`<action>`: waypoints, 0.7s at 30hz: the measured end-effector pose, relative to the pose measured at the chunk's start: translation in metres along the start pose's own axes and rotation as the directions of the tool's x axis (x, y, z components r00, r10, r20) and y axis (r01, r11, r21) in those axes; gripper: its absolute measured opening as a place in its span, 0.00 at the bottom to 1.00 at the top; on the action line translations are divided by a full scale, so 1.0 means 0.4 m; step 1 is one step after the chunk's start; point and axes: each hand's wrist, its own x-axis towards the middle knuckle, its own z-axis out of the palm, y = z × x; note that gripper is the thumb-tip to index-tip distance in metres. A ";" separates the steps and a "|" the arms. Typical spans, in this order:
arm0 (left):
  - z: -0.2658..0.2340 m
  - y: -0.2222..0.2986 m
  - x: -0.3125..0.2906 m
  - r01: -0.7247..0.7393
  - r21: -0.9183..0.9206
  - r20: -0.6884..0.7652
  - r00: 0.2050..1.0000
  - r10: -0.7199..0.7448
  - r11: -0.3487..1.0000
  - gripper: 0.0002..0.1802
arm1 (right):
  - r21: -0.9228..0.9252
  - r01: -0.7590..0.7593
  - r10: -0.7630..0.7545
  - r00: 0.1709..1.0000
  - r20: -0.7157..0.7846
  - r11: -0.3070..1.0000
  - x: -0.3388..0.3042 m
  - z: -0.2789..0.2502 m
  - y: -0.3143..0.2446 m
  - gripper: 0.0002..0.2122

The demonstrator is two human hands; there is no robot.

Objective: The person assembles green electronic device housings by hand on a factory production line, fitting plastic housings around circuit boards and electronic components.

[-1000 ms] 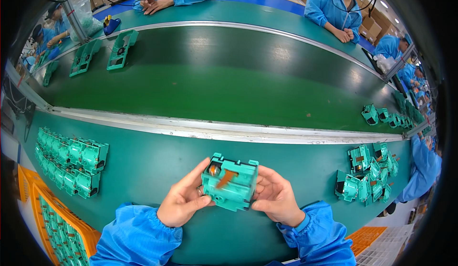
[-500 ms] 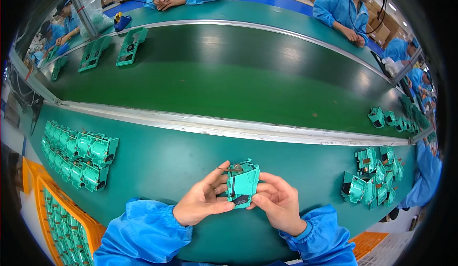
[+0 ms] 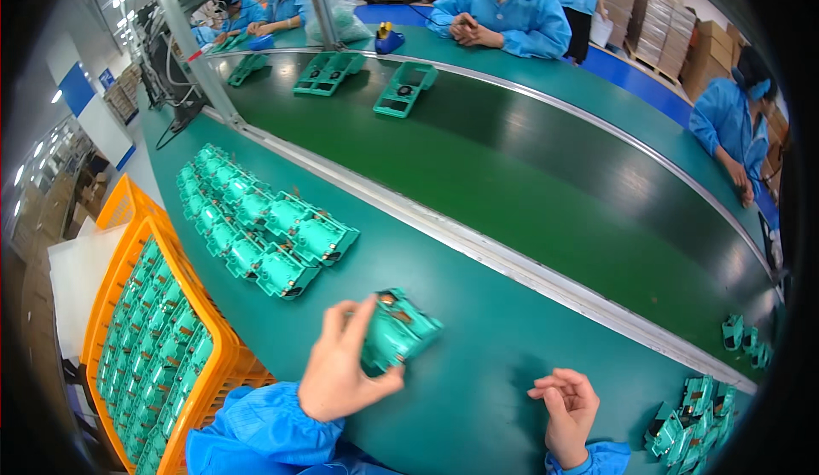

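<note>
My left hand (image 3: 341, 368) grips a green plastic housing (image 3: 399, 332) between thumb and fingers, just above the green tabletop. Brown and metallic parts show in the housing's upper side. To its right, my right hand (image 3: 567, 411) hovers over the table with loosely curled fingers and holds nothing. Rows of similar green housings (image 3: 264, 219) stand on the table beyond my left hand, to the left. A looser group of green housings (image 3: 695, 424) lies to the right of my right hand.
An orange crate (image 3: 223, 338) at the left holds many green housings. Beyond a metal rail (image 3: 409, 206) runs a dark green conveyor belt (image 3: 529, 168) carrying open green trays (image 3: 405, 91) and some housings at right. Co-workers in blue sit across it; a metal post (image 3: 192, 49) rises at left.
The view has swung left. My right hand has let go of the housing and moved away from it. My left hand has carried the housing toward the rows at left and turned it.
</note>
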 end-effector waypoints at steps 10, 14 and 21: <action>-0.001 -0.137 -0.014 0.071 0.450 -0.277 0.959 0.063 0.890 0.33 | -0.055 -0.001 0.001 1.000 0.002 0.998 -0.014 0.004 -0.009 0.05; 0.001 -0.143 0.003 0.138 0.551 -0.318 0.946 0.054 0.823 0.27 | -0.070 -0.032 0.035 0.999 0.038 0.997 -0.029 -0.006 -0.076 0.06; -0.031 -0.042 0.052 -0.135 0.595 -0.073 0.973 0.221 0.792 0.29 | -0.734 0.427 -0.027 0.872 0.488 0.529 -0.072 -0.121 -0.383 0.15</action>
